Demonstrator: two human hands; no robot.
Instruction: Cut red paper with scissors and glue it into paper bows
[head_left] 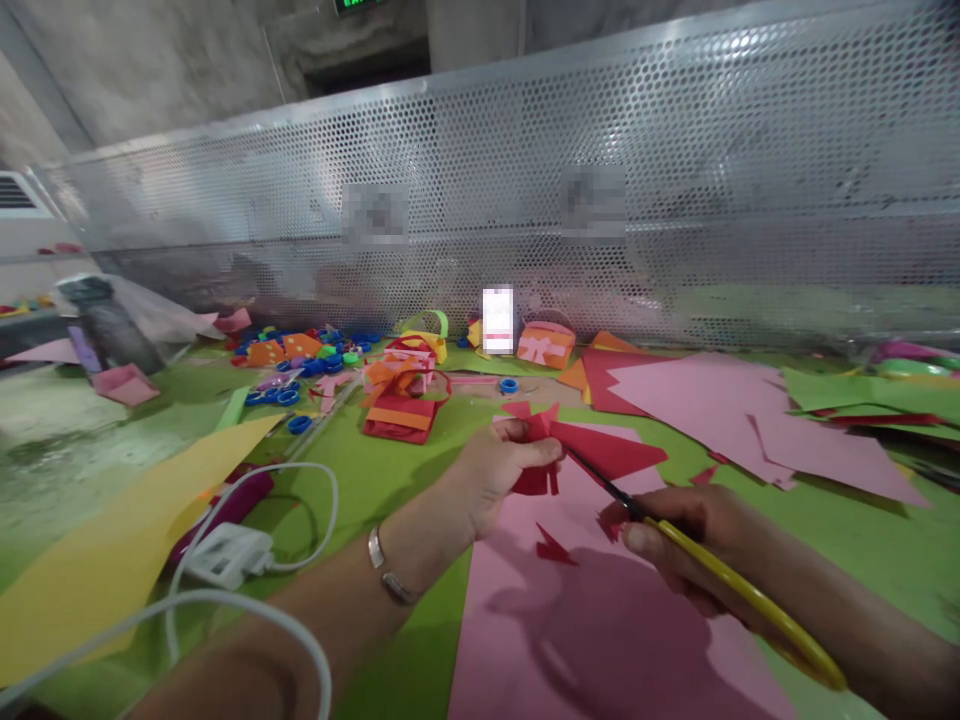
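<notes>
Between thumb and fingers, my left hand (pixel 506 465) pinches a cut piece of red paper (pixel 611 448) above a pink sheet (pixel 510 620). A pair of scissors (pixel 739 590) with yellow handles and dark blades is gripped in my right hand (pixel 694 535). The blade tips reach the red paper close to my left thumb. A small red scrap (pixel 553 547) lies on the pink sheet below. Another red bit shows by my right fingertips; whether it is held I cannot tell.
Folded paper bags (pixel 401 418) and blue scissors (pixel 274 393) lie at the back left. Pink sheets (pixel 697 400) spread at the right. A white charger (pixel 229 555) with a looping cable sits left, by yellow paper (pixel 97 560). A perforated metal screen (pixel 480 180) stands behind.
</notes>
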